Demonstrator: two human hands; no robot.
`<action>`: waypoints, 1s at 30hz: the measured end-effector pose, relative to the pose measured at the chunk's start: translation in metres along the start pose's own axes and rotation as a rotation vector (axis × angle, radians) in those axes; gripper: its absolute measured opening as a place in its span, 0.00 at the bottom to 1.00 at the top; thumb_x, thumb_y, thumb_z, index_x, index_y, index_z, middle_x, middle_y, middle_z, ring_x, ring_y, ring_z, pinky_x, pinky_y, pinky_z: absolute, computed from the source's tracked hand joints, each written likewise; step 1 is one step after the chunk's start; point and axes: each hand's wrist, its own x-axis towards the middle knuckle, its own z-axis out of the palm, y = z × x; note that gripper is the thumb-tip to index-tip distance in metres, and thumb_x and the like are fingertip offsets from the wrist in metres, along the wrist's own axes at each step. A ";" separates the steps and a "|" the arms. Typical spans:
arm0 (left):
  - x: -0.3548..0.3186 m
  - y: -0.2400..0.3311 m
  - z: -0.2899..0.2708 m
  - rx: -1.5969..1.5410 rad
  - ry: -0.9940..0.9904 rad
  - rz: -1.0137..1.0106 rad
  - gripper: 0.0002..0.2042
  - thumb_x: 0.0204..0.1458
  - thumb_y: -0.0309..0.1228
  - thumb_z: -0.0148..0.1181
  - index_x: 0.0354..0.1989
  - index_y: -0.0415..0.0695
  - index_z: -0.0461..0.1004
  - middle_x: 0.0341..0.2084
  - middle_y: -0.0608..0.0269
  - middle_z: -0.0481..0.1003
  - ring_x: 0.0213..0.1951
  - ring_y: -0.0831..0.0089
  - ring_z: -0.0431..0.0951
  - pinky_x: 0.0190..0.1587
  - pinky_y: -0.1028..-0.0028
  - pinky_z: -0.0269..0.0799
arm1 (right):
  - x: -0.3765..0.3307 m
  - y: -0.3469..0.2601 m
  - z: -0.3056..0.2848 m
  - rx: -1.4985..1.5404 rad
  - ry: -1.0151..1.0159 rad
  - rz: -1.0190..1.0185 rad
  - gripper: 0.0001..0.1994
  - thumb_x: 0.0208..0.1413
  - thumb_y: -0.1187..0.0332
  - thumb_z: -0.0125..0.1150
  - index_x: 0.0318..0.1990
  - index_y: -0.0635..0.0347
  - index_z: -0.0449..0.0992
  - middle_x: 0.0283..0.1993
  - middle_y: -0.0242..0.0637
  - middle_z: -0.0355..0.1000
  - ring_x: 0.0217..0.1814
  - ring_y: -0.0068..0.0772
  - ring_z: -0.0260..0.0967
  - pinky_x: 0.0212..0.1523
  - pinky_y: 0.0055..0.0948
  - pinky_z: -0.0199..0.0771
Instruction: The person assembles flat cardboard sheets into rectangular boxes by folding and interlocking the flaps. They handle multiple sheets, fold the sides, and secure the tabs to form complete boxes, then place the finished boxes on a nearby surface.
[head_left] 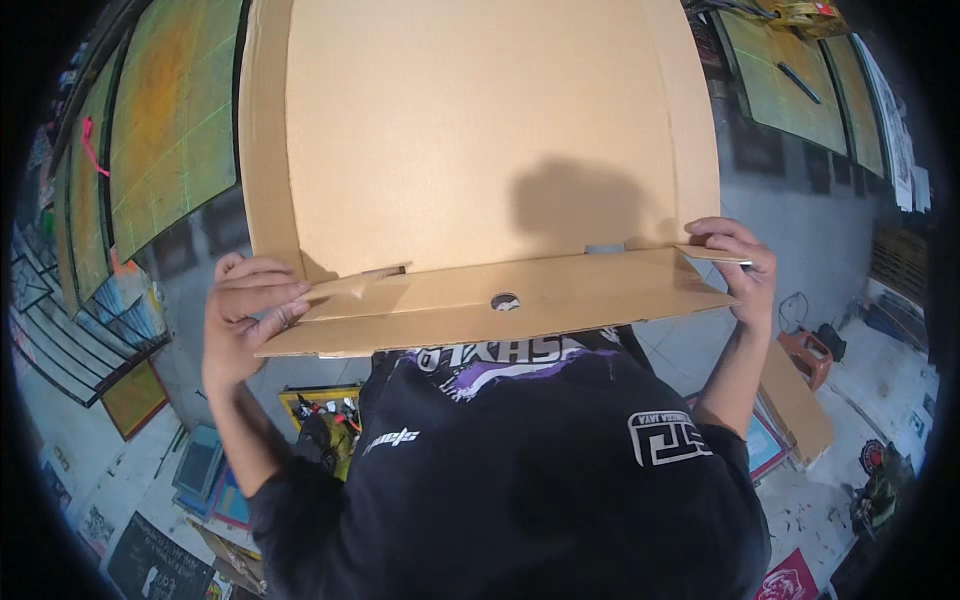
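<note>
A large brown cardboard box point(450, 120) spreads out in front of me, its long side edges creased. Its near panel point(430, 312) is bent up along a fold and has a round hole in the middle. At the left corner my left hand point(250, 305) pinches the panel and a small folded tab point(355, 287) between thumb and fingers. My right hand point(738, 262) is closed around the right corner, fingers over another small tab point(712, 254); its thumb is mostly hidden behind the cardboard. Two slots show along the fold.
Green-yellow boards point(175, 120) flank the box on the left, with another board point(790, 80) bearing a dark pen-like stick on the right. A yellow tray of tools point(325, 405) lies below my left forearm. A reddish plastic stool point(808, 355) stands at right.
</note>
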 end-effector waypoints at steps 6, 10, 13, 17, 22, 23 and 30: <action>0.041 -0.008 -0.014 -0.267 -0.322 -0.088 0.09 0.36 0.19 0.67 0.29 0.38 0.79 0.24 0.55 0.78 0.27 0.70 0.78 0.33 0.75 0.70 | 0.049 -0.049 0.009 -0.395 -0.329 0.043 0.09 0.42 0.73 0.64 0.33 0.66 0.78 0.32 0.40 0.73 0.34 0.36 0.70 0.36 0.31 0.69; 0.052 0.001 -0.011 -0.265 -0.403 -0.343 0.07 0.37 0.18 0.66 0.28 0.35 0.79 0.25 0.54 0.79 0.29 0.72 0.79 0.35 0.77 0.72 | 0.056 -0.053 0.018 -0.373 -0.431 0.203 0.11 0.42 0.71 0.65 0.34 0.66 0.78 0.31 0.39 0.71 0.37 0.37 0.68 0.40 0.32 0.67; 0.052 0.007 -0.013 -0.215 -0.411 -0.307 0.07 0.38 0.19 0.66 0.29 0.35 0.78 0.25 0.53 0.79 0.29 0.70 0.79 0.35 0.77 0.72 | 0.051 -0.052 0.021 -0.196 -0.393 0.191 0.12 0.42 0.70 0.65 0.36 0.66 0.77 0.34 0.40 0.70 0.41 0.37 0.66 0.44 0.31 0.65; 0.047 0.000 -0.024 -0.348 -0.474 -0.172 0.11 0.41 0.23 0.65 0.36 0.35 0.77 0.30 0.50 0.78 0.33 0.62 0.79 0.39 0.73 0.71 | 0.050 -0.046 0.011 -0.164 -0.447 0.127 0.10 0.43 0.75 0.65 0.36 0.64 0.78 0.39 0.38 0.71 0.36 0.29 0.68 0.41 0.28 0.68; 0.036 0.009 -0.030 -0.338 -0.472 0.026 0.21 0.40 0.28 0.63 0.46 0.37 0.72 0.45 0.49 0.73 0.45 0.56 0.74 0.50 0.64 0.62 | 0.061 -0.072 0.023 -0.222 -0.317 0.597 0.07 0.44 0.76 0.64 0.32 0.66 0.78 0.32 0.38 0.73 0.34 0.29 0.69 0.41 0.26 0.67; 0.034 0.010 -0.029 -0.255 -0.465 0.053 0.23 0.40 0.29 0.63 0.47 0.37 0.71 0.47 0.49 0.72 0.46 0.55 0.73 0.51 0.63 0.60 | 0.064 -0.077 0.024 -0.315 -0.335 0.644 0.06 0.43 0.75 0.64 0.31 0.67 0.77 0.31 0.40 0.73 0.34 0.30 0.70 0.40 0.26 0.68; 0.039 0.006 -0.037 -0.039 -0.502 0.019 0.25 0.39 0.38 0.61 0.47 0.36 0.72 0.46 0.52 0.73 0.46 0.54 0.72 0.52 0.65 0.52 | 0.053 -0.069 0.007 0.024 -0.147 0.596 0.09 0.41 0.70 0.68 0.28 0.66 0.77 0.32 0.42 0.74 0.35 0.32 0.71 0.36 0.28 0.70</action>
